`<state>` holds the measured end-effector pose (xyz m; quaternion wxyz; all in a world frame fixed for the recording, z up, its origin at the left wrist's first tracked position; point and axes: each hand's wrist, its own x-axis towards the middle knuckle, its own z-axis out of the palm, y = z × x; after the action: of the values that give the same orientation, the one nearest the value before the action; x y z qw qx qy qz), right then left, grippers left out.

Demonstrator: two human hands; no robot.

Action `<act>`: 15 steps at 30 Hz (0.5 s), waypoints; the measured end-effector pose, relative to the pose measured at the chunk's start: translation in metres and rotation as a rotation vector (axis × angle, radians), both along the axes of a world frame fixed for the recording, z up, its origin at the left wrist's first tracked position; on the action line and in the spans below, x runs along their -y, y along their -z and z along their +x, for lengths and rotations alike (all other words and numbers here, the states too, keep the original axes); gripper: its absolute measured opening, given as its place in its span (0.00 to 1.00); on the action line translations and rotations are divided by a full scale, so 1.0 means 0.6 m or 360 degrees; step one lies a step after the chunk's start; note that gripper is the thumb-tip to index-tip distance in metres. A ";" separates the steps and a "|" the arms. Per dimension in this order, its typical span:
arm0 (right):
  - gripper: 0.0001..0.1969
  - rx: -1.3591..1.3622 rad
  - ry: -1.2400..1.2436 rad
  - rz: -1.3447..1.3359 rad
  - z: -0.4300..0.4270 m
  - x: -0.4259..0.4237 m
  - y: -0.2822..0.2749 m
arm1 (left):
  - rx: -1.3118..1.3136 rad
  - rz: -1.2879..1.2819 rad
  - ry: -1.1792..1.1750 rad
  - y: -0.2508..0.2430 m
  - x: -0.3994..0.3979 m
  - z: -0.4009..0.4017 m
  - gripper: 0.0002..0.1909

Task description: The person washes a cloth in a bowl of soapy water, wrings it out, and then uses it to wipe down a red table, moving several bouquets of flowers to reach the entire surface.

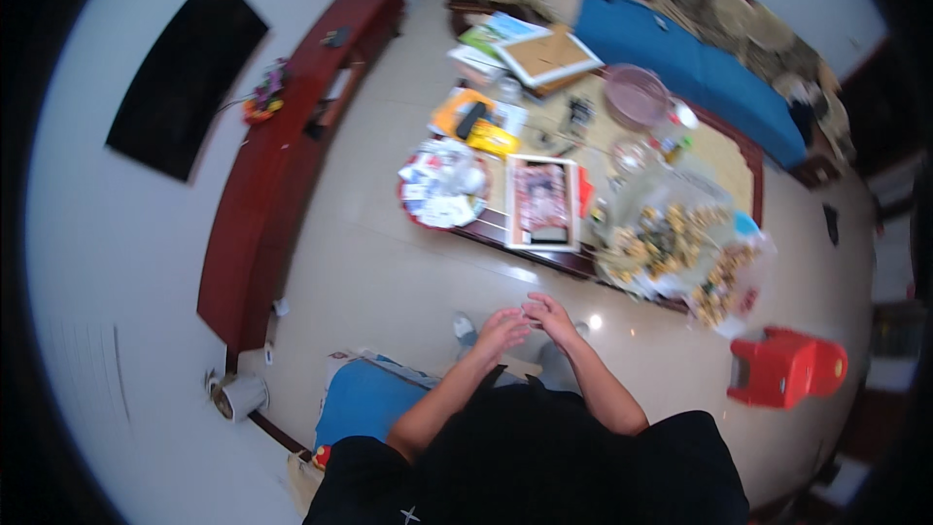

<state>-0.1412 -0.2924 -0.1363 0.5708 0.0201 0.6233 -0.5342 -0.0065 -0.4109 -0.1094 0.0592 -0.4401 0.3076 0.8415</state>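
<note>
My left hand (502,332) and my right hand (548,316) are raised in front of my body, their fingertips close together, with no object visible in either. Beyond them stands a low wooden table (539,257). On its near edge lies a white picture frame (512,204) with a picture in it. To its left is a round tray (405,210) heaped with small packets. Plastic bags (681,193) with yellowish dried pieces (674,237) lie on the table's right part. A yellow packet (493,139) and a dark object (471,120) lie behind the tray.
A red plastic stool (783,372) stands at the right. A pink basin (635,95) and an empty-looking frame (548,58) are at the table's far side, before a blue-covered sofa (678,58). A long red cabinet (266,197) runs along the left wall; a white bin (246,397) stands below it.
</note>
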 end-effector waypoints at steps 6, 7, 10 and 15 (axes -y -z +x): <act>0.24 0.0168 -0.0284 -0.0170 0.158 0.258 -0.034 | -0.0065 -0.0068 -0.0492 -0.061 0.192 0.184 0.18; 0.24 0.0162 -0.0301 -0.0220 0.178 0.301 -0.042 | -0.0098 -0.0126 -0.0596 -0.069 0.224 0.206 0.18; 0.23 0.0181 -0.0480 -0.0265 0.217 0.409 -0.050 | -0.0136 -0.0236 -0.0880 -0.075 0.301 0.263 0.17; 0.18 0.0163 -0.0586 -0.0300 0.240 0.553 -0.055 | -0.0037 -0.0283 -0.1277 -0.054 0.377 0.345 0.17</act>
<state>0.0028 -0.6245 -0.1032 0.6891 -0.1204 0.5337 -0.4751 0.2002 -0.6370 -0.0768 -0.3153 -0.5191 0.1837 0.7729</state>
